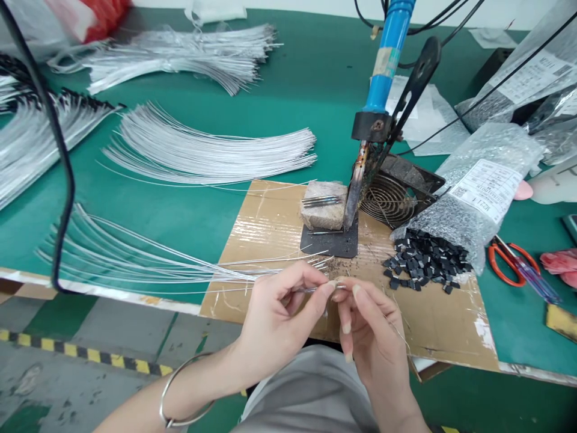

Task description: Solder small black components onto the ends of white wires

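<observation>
Toward six o'clock, the left hand [279, 319] and right hand [381, 334] hold thin wire [309, 290], fingers clamped on it; white wires [180, 264] lie at nine, black pieces [426, 261] at four.

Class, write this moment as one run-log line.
left hand and right hand: pinching thin wire | soldering iron: tip-down | black plastic pieces: heaped on cardboard

1. Before me, cardboard [433, 325] lies on the surface [306, 108].
2. On it, a plate [333, 242] carries a block [331, 215]; the soldering iron [388, 48] stands just right.
3. Right of the iron: a fan [390, 195]; nearer me, connectors [426, 261], a bag [500, 162] behind them.
4. To my left: loose wires [171, 276], partly over the cardboard; behind them, 2 wire bundles [216, 153].
</observation>
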A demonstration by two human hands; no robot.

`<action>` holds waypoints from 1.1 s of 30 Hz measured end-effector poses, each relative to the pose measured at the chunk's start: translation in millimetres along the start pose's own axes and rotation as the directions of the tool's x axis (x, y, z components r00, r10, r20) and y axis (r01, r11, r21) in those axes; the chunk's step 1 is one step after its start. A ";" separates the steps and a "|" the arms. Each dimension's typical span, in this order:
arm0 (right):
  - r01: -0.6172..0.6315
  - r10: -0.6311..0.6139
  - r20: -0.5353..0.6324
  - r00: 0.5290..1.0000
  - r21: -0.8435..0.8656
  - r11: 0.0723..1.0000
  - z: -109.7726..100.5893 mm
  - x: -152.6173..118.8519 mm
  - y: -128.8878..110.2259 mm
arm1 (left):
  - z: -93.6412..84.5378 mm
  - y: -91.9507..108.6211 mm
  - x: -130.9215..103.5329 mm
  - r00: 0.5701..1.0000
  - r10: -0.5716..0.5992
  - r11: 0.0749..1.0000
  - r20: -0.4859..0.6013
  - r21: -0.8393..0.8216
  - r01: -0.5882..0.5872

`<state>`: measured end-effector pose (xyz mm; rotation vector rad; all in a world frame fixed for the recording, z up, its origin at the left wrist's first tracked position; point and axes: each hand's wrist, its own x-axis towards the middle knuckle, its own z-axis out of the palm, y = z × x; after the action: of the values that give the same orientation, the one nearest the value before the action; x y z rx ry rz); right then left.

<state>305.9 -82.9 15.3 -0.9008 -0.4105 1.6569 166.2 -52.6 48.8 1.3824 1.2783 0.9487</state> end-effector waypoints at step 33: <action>-0.038 0.035 -0.051 0.998 -0.076 0.996 -2.1 2.5 -8.2 | -0.4 -6.4 0.0 0.999 0.049 0.994 -0.002 0.103 -0.049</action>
<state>312.8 -78.5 18.7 -1.0094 -0.4284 1.6581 164.4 -52.9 42.7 1.4975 1.3174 0.9307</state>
